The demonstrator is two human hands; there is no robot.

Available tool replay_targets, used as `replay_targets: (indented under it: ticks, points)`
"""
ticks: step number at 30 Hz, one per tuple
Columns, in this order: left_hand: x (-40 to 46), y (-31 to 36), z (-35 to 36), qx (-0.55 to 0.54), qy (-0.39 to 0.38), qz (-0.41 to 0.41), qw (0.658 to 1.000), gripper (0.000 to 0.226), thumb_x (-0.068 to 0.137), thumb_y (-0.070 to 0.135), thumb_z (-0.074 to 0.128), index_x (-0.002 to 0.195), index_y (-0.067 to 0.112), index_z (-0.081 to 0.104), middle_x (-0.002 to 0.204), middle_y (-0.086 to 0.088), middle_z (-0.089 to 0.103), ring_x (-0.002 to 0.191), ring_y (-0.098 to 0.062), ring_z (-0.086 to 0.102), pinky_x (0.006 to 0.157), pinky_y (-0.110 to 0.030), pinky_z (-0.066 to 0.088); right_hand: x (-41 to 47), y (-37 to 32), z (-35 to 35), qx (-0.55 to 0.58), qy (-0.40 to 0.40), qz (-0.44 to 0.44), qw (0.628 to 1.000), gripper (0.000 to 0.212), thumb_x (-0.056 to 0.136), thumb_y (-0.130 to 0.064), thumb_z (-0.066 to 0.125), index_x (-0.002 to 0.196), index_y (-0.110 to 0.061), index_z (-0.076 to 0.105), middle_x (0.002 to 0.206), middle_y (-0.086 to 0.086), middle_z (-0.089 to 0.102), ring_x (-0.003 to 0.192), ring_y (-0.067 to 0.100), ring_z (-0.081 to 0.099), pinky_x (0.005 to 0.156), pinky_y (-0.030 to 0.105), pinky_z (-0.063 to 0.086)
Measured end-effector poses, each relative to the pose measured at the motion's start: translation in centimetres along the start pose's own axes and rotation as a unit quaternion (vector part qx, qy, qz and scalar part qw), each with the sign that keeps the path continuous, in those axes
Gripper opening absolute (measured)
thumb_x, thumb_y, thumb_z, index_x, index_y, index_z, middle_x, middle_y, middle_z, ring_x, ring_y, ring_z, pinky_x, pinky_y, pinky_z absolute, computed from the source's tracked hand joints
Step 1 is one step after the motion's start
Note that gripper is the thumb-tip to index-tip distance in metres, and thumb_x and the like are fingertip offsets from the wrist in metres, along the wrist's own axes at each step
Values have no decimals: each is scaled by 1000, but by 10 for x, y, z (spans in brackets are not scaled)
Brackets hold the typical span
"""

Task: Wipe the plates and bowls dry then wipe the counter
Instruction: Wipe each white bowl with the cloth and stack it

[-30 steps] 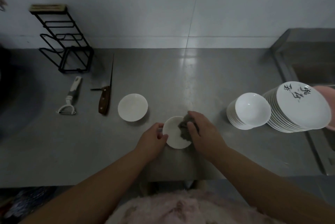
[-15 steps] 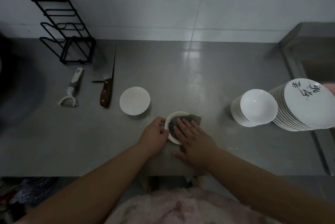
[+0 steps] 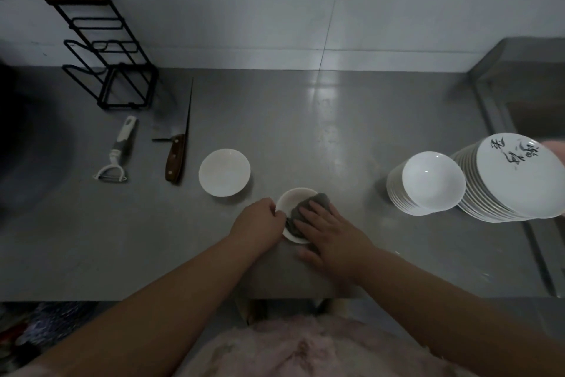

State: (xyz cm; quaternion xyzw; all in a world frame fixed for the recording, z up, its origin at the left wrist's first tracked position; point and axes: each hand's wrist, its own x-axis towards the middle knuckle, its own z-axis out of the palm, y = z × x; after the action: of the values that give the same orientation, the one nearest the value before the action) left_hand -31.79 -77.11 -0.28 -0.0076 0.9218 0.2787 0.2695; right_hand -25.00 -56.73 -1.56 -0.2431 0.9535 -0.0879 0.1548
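**Q:** Now, working left to right, why is each item where it is?

**A:** At far left a black wire rack stands against the wall, with a peeler and a knife lying flat in front of it, well apart from my work. I judge they are parked clear of the wiping zone. Next, a single white bowl sits upright just left of my hands; I take it to be set aside, though I cannot tell whether it is dry.

**Q:** And the hands?

**A:** My left hand has its fingers curled over the near-left rim of the small dish, steadying it on the counter. My right hand lies flat, fingers straight, pressing the grey cloth into the dish. A flat palm spreads pressure over the dish.

**Q:** What lies to the right?

**A:** A stack of white bowls touches or nearly touches a leaning stack of plates, the top plate bearing black brush lettering. I judge these remain to be wiped. Something pink shows at the right edge; I cannot identify it.

**Q:** Surface and room?

**A:** The steel counter is dull grey with a reflected light streak. A sink edge rises at right. The wall behind is pale tile; lighting is dim.
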Motion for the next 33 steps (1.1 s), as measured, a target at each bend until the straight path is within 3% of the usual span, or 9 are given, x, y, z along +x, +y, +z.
replay_targets:
  ticks: [3, 5, 8, 12, 17, 20, 23, 27, 33]
  points:
    - [6, 5, -6, -13, 45, 59, 997, 19, 96, 34, 60, 112, 25, 62, 99, 3, 68, 94, -20, 62, 76, -28, 41, -1, 3, -3, 8, -9, 1, 1000, 77, 99, -70, 29, 157, -21, 39, 165, 9, 34, 157, 30, 17, 128, 54, 10]
    - [8, 6, -6, -30, 45, 73, 996, 16, 94, 25, 63, 109, 24, 66, 94, 2, 70, 92, -23, 64, 73, -27, 40, 1, 4, -4, 8, -20, -5, 1000, 79, 98, -72, 26, 157, -21, 39, 165, 8, 34, 158, 29, 16, 127, 54, 13]
    - [2, 9, 1, -94, 49, -10, 994, 4, 89, 22, 64, 93, 21, 62, 83, 4, 67, 82, -23, 66, 74, -30, 49, 1, -1, -3, 3, -10, 25, 1000, 84, 98, -74, 19, 156, -18, 44, 165, 10, 35, 157, 28, 18, 128, 51, 12]
    - [-10, 5, 19, -262, -41, -147, 953, 32, 68, 32, 69, 94, 16, 59, 101, -17, 69, 85, -35, 72, 77, -53, 62, -1, -7, 3, 32, 6, 54, 998, 93, 98, -77, 7, 153, -14, 48, 164, 12, 36, 157, 29, 18, 127, 53, 17]
    - [-4, 6, 6, -77, 19, 0, 997, 26, 89, 28, 66, 112, 24, 55, 95, 6, 62, 88, -18, 60, 78, -31, 46, -2, -4, -2, 27, -1, 20, 999, 89, 98, -75, 12, 157, -15, 41, 166, 10, 32, 158, 28, 13, 128, 50, 7]
    - [4, 10, -1, -67, 44, 43, 996, 20, 88, 17, 62, 105, 27, 61, 95, 7, 68, 88, -16, 63, 76, -29, 46, -1, -3, -6, 29, -7, 15, 999, 84, 98, -72, 21, 158, -16, 38, 167, 9, 29, 159, 27, 9, 128, 49, 6]
    - [3, 11, 6, -105, 20, -39, 994, 13, 82, 18, 65, 92, 23, 59, 87, 4, 67, 83, -20, 65, 74, -32, 51, -3, -3, -2, 31, 6, 26, 999, 90, 98, -76, 11, 157, -15, 41, 166, 10, 31, 158, 28, 12, 128, 48, 5]
    - [16, -15, 35, -251, -72, -183, 948, 36, 60, 22, 64, 93, 12, 68, 92, -18, 73, 80, -36, 74, 75, -52, 62, -3, -3, 3, 30, 16, 41, 999, 92, 97, -76, 8, 154, -14, 46, 164, 12, 35, 157, 29, 18, 128, 50, 14]
    - [7, 15, -1, -33, 31, 45, 998, 21, 90, 25, 61, 110, 27, 58, 93, 8, 63, 91, -21, 62, 76, -31, 45, -4, 2, -4, 33, -1, 6, 999, 83, 98, -72, 25, 154, -16, 45, 165, 10, 33, 158, 29, 13, 128, 50, 12]
